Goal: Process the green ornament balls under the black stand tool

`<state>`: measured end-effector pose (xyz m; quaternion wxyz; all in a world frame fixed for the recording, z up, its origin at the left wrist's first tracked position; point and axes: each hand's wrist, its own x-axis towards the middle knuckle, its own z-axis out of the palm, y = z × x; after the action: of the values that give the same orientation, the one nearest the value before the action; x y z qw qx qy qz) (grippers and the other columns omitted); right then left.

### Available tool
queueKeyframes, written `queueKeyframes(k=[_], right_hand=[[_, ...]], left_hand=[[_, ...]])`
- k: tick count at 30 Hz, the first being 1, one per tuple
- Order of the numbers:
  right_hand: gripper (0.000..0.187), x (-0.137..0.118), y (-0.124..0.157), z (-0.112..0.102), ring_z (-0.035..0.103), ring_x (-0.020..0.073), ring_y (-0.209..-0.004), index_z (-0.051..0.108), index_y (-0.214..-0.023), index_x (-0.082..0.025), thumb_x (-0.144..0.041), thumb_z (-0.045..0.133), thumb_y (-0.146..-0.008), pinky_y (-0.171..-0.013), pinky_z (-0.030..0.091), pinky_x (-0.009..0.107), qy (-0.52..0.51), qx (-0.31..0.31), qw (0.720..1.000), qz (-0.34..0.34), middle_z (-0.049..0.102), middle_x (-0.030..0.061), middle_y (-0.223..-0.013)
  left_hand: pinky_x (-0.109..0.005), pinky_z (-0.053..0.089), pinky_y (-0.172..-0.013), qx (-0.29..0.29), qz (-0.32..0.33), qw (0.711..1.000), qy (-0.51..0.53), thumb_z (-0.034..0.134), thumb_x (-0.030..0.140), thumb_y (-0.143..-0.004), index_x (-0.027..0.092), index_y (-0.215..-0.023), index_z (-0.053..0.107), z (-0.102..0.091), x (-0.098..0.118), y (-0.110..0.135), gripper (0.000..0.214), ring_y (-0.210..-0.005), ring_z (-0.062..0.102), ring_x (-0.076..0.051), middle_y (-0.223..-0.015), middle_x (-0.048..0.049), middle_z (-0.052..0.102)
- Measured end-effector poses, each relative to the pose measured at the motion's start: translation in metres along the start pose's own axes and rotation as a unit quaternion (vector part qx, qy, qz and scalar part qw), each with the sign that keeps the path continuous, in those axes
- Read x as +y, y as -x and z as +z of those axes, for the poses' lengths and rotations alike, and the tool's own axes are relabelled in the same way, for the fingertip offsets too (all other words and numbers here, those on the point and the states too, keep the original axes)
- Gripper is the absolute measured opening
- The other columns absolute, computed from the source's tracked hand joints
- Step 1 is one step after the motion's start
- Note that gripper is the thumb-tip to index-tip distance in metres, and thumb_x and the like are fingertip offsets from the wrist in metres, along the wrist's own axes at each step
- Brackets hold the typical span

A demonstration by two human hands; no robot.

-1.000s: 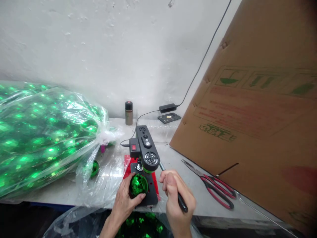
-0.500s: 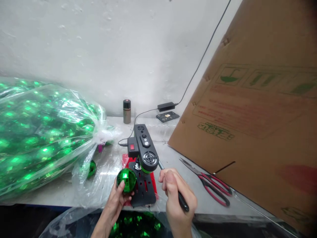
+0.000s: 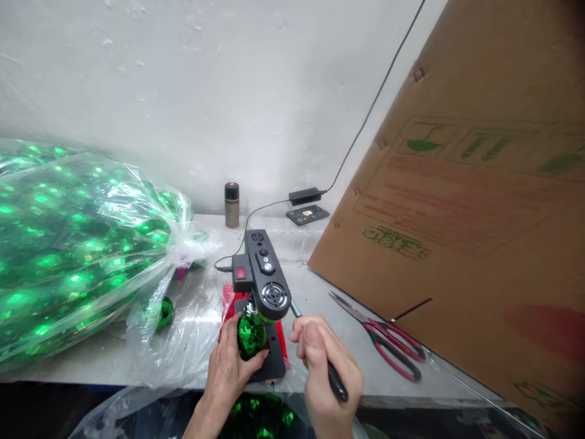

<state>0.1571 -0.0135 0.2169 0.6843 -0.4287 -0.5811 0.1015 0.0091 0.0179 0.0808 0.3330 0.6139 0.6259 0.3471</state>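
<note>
Held in my left hand (image 3: 231, 360) is a shiny green mirrored ball (image 3: 251, 337), with fingers on its left side and the thumb at its lower right. The ball sits in front of a black drill-press-like machine (image 3: 267, 274), close to its metal spindle and above its slotted base plate (image 3: 274, 360). My right hand (image 3: 326, 366) is closed around a lever with a metal rod and black grip (image 3: 337, 382), which comes out of the machine's right side. Whether the ball touches the spindle or the plate is hidden.
A tied clear bag of green balls (image 3: 82, 256) fills the left, with a loose green ball (image 3: 165, 313) beside it. Red-handled scissors (image 3: 388, 341) lie right, before a large carton (image 3: 457, 183). Behind stand a dark bottle (image 3: 232, 206), a phone (image 3: 307, 214) and a power adapter (image 3: 304, 196).
My left hand has carried the green ball right and slightly down, in front of the machine's spindle, and turned it. My right hand stays on the lever.
</note>
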Motion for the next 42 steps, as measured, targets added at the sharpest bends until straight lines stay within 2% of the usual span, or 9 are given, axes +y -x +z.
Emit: queueKeyframes(k=[6, 9, 13, 16, 20, 27, 34, 42], right_hand=[[0.041, -0.002, -0.002, 0.001, 0.051, 0.0089, -0.056, 0.053, -0.076, -0.023, -0.022, 0.049, -0.117, -0.048, 0.035, 0.023, -0.002, 0.003, 1.0, 0.018, 0.057, -0.0027, -0.069], [0.043, -0.003, -0.004, 0.001, 0.052, 0.009, -0.057, 0.052, -0.075, -0.023, -0.023, 0.049, -0.117, -0.048, 0.036, 0.022, -0.007, 0.003, 1.0, 0.017, 0.056, -0.0025, -0.069], [0.042, -0.002, -0.005, 0.001, 0.056, 0.009, -0.059, 0.051, -0.074, -0.023, -0.023, 0.05, -0.116, -0.05, 0.04, 0.02, -0.013, 0.003, 1.0, 0.019, 0.056, -0.003, -0.069], [0.042, -0.001, -0.005, 0.001, 0.055, 0.0089, -0.059, 0.051, -0.075, -0.023, -0.023, 0.05, -0.116, -0.05, 0.039, 0.02, -0.013, 0.004, 1.0, 0.017, 0.055, -0.0031, -0.069], [0.039, 0.0, -0.003, 0.001, 0.051, 0.0086, -0.056, 0.054, -0.077, -0.023, -0.023, 0.05, -0.117, -0.047, 0.034, 0.022, 0.001, 0.006, 1.0, 0.008, 0.056, -0.0031, -0.068], [0.037, 0.011, 0.014, -0.001, 0.052, 0.0092, -0.056, 0.056, -0.08, -0.022, -0.019, 0.049, -0.116, -0.049, 0.033, 0.025, 0.017, 0.019, 1.0, 0.005, 0.058, -0.0022, -0.07], [0.04, 0.032, 0.031, 0.002, 0.061, 0.0115, -0.062, 0.054, -0.076, -0.023, -0.016, 0.048, -0.115, -0.057, 0.044, 0.025, -0.01, 0.039, 0.998, -0.04, 0.06, -0.002, -0.07], [0.041, 0.036, 0.034, 0.002, 0.063, 0.0116, -0.065, 0.053, -0.075, -0.023, -0.017, 0.048, -0.115, -0.058, 0.044, 0.024, -0.013, 0.038, 0.998, -0.042, 0.06, -0.0033, -0.069]], left_hand=[[-0.055, 0.067, -0.097, -0.016, 0.02, 0.998, -0.055, 0.077, 0.039, -0.077, 0.019, -0.15, 0.06, 0.007, 0.0, 0.003, 0.077, -0.129, 0.076, -0.045, -0.15, -0.021, 0.07], [-0.056, 0.068, -0.096, 0.007, 0.03, 0.996, -0.085, 0.08, 0.038, -0.078, 0.022, -0.15, 0.062, 0.018, -0.007, 0.001, 0.076, -0.128, 0.076, -0.045, -0.152, -0.0202, 0.068], [-0.069, 0.059, -0.111, 0.073, 0.121, 0.988, -0.061, 0.093, 0.041, -0.069, 0.024, -0.142, 0.068, 0.034, -0.026, -0.006, 0.079, -0.133, 0.071, -0.048, -0.143, -0.0188, 0.073], [-0.064, 0.062, -0.109, 0.072, 0.164, 0.984, 0.012, 0.1, 0.04, -0.064, 0.024, -0.141, 0.069, 0.04, -0.037, -0.012, 0.084, -0.128, 0.074, -0.044, -0.138, -0.0167, 0.076], [-0.053, 0.068, -0.098, 0.029, 0.138, 0.987, 0.073, 0.099, 0.035, -0.066, 0.024, -0.141, 0.068, 0.04, -0.038, -0.016, 0.082, -0.108, 0.08, -0.036, -0.122, -0.011, 0.081], [-0.054, 0.067, -0.102, -0.02, 0.106, 0.99, 0.093, 0.093, 0.03, -0.066, 0.02, -0.138, 0.066, 0.037, -0.026, -0.014, 0.077, -0.106, 0.081, -0.034, -0.119, -0.01, 0.081], [-0.055, 0.065, -0.106, -0.023, 0.096, 0.991, 0.094, 0.091, 0.029, -0.065, 0.021, -0.138, 0.065, 0.039, -0.023, -0.014, 0.078, -0.11, 0.08, -0.034, -0.125, -0.011, 0.08], [-0.052, 0.066, -0.102, -0.021, 0.097, 0.991, 0.09, 0.09, 0.029, -0.065, 0.022, -0.137, 0.064, 0.036, -0.02, -0.013, 0.077, -0.103, 0.081, -0.032, -0.118, -0.0085, 0.082]])
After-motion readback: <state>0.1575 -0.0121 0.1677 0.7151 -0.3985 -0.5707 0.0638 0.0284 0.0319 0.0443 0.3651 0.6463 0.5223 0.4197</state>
